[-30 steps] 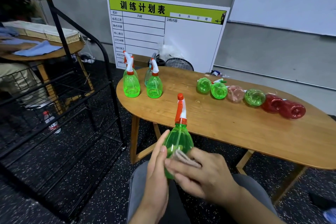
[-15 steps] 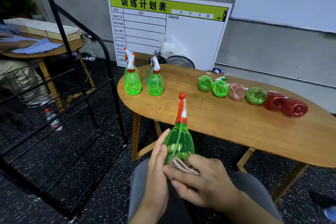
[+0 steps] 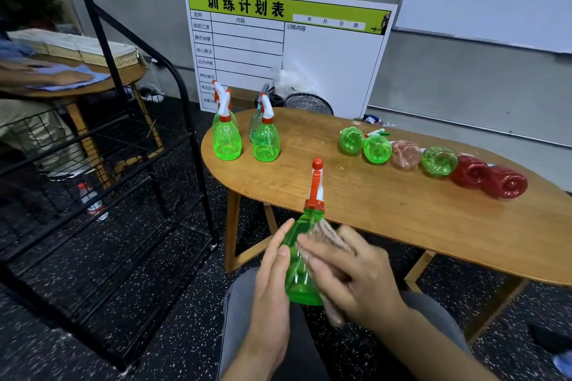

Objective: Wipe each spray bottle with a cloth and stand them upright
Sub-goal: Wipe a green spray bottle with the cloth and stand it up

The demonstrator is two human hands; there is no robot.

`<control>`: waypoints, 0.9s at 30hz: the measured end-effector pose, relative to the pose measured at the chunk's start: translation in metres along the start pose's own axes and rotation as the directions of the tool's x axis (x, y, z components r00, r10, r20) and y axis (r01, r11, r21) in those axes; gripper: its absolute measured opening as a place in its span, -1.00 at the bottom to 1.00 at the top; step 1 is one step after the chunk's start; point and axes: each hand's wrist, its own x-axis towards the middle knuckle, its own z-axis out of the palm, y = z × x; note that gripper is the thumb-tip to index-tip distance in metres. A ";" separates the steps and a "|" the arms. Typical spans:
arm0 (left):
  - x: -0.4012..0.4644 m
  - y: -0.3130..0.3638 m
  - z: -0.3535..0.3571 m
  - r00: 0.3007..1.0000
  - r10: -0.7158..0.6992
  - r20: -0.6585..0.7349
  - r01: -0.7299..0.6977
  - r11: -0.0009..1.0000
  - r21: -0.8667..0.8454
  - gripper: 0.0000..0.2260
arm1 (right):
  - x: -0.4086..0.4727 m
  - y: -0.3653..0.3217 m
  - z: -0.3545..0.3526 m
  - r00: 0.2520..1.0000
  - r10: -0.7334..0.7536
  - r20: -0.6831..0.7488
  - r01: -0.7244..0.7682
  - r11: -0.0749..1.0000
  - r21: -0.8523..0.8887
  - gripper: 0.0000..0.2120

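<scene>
Over my lap I hold a green spray bottle [image 3: 298, 272] with an orange-and-white trigger head, upright and tilted slightly. My left hand [image 3: 270, 284] grips its left side, thumb on the front. My right hand [image 3: 349, 275] presses a beige cloth [image 3: 325, 233] against the bottle's right side and upper body; part of the bottle is hidden behind it. Several green bottles [image 3: 227, 141] stand upright at the left end of the wooden table [image 3: 387, 213]. A row of bottles lies on its side further right: green [image 3: 376, 148], pink [image 3: 405, 154] and red [image 3: 506, 184].
A black metal rack [image 3: 130, 164] stands to the left, with a water bottle [image 3: 91, 201] on the floor behind it. A printed board [image 3: 325, 56] leans on the wall behind the table. Another person's hand rests on a blue cloth at a round table [image 3: 71, 83], far left.
My right hand has slid the cloth from low on the bottle's front up toward its shoulder. My left hand still holds the bottle in the same place.
</scene>
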 end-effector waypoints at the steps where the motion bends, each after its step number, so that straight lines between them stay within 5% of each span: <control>1: 0.000 0.000 -0.001 1.000 -0.006 0.002 0.006 1.000 0.001 -0.57 | -0.007 -0.002 0.000 0.995 -0.089 0.048 0.091 0.995 -0.036 -0.72; 4: 0.000 0.000 0.000 0.999 -0.032 0.018 0.033 0.998 -0.051 -0.54 | -0.021 -0.003 -0.005 0.941 -0.304 0.149 0.324 0.935 -0.143 -0.72; 6: -0.001 0.001 0.002 0.999 -0.030 0.038 0.033 0.997 -0.063 -0.55 | -0.017 0.000 -0.010 0.934 -0.330 0.140 0.349 0.925 -0.147 -0.73; 13: -0.005 0.006 0.004 0.999 -0.017 0.048 0.017 1.000 0.001 -0.55 | 0.015 0.023 -0.009 0.987 0.128 -0.092 -0.129 0.992 -0.001 -0.66; 20: -0.009 0.009 0.007 0.992 0.020 0.121 -0.013 0.998 -0.061 -0.17 | 0.021 0.015 -0.016 0.971 0.196 -0.135 -0.160 0.959 0.236 -0.72; 27: -0.008 0.006 0.007 0.988 0.006 0.155 0.018 0.988 -0.155 -0.48 | 0.028 0.016 -0.022 0.953 0.263 -0.152 -0.224 0.946 0.233 -0.71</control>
